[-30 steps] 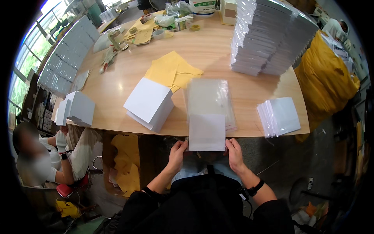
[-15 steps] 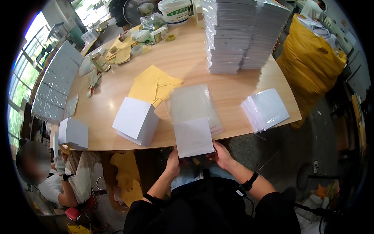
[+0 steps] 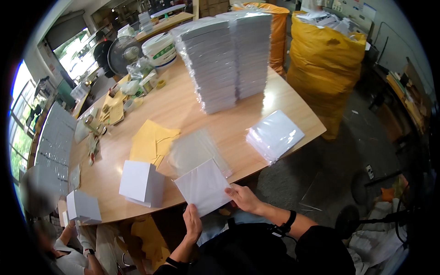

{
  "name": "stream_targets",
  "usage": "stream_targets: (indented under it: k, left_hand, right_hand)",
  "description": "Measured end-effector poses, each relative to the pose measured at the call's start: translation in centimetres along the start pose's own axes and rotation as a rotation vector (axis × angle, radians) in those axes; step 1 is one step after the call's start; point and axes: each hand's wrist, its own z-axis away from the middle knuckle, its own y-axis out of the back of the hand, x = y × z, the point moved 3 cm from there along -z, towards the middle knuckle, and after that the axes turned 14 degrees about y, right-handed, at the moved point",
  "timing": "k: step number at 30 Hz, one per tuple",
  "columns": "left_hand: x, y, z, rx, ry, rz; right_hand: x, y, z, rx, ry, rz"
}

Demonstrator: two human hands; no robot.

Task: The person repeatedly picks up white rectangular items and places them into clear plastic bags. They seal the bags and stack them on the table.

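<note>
Both my hands hold a white square packet (image 3: 204,185) at the table's front edge; it looks wrapped in clear film. My left hand (image 3: 193,223) grips its near edge with the thumb on top. My right hand (image 3: 244,199) pinches its right corner, thumb on top and fingers hidden below. Under the packet's far side lies a pile of clear plastic bags (image 3: 192,149). A folded white card block (image 3: 134,180) stands to its left. Yellow paper envelopes (image 3: 149,142) lie just beyond that. A short stack of wrapped white packets (image 3: 278,133) rests on the right.
Tall stacks of film-wrapped white packets (image 3: 215,68) stand at the table's back right. Beyond the right edge is a large yellow sack (image 3: 323,68). Tape, a jar (image 3: 93,124) and a white bucket (image 3: 159,49) sit at the far left. A co-worker (image 3: 73,252) sits on the left.
The packet has turned counterclockwise and my right hand has risen along its side to the right corner. My thumbs now show on top. The whole view has swung to the right.
</note>
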Motion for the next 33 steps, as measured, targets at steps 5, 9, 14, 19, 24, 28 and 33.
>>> stream_targets:
  k: [5, 9, 14, 19, 24, 28, 33]
  left_hand:
    - [7.2, -7.6, -2.3, -0.51, -0.016, -0.242]
    - [16.3, -17.8, -5.2, -0.507, -0.13, -0.264]
    - [18.5, -24.3, -6.9, -0.53, -0.131, -0.581]
    - [16.9, -22.7, -7.3, -0.576, -0.118, -0.536]
    - [11.0, -9.4, -4.9, -0.601, -0.108, -0.641]
    - [2.3, 7.5, -1.5, -0.571, -0.036, -1.195]
    - [9.5, 21.1, 0.9, -0.024, 0.319, -0.889]
  right_hand:
    - [-5.3, 12.4, -0.1, 0.306, 0.279, 0.543]
    - [-7.6, 23.2, -1.6, 0.529, 0.263, 0.828]
    - [1.1, 29.7, -2.2, 0.487, 0.413, 0.861]
    - [3.1, 29.6, -3.0, 0.412, 0.008, 0.507]
    - [6.3, 30.1, -1.0, 0.67, -0.036, -0.18]
    - [4.3, 29.8, 2.6, 0.863, 0.219, 0.315]
    - [-3.6, 21.3, 3.1, 0.825, 0.453, 0.415]
